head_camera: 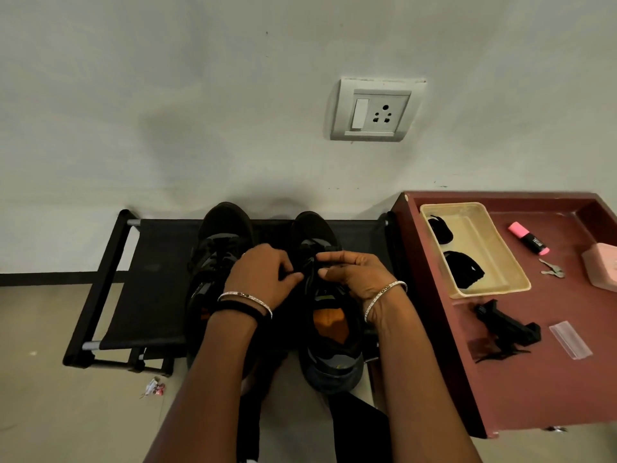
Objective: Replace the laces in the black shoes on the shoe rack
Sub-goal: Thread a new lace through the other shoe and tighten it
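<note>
Two black shoes stand side by side on the black shoe rack point(147, 282), toes toward the wall. The left shoe point(222, 235) is partly hidden by my left forearm. The right shoe point(329, 345) shows an orange insole. Both hands work over the right shoe's lacing area. My left hand point(263, 275) pinches the black lace point(309, 267) there, and my right hand point(350, 275) pinches it from the other side, fingertips nearly meeting. Black lace bundles point(464, 269) lie in a beige tray point(494, 248) on the maroon table.
A maroon table point(534, 379) stands right of the rack with a pink highlighter point(529, 237), keys point(552, 270), a pink box point(602, 269), a black clip-like object point(507, 325) and a clear plastic bag point(570, 339). A wall socket point(375, 110) sits above. A wrapper point(153, 387) lies on the floor.
</note>
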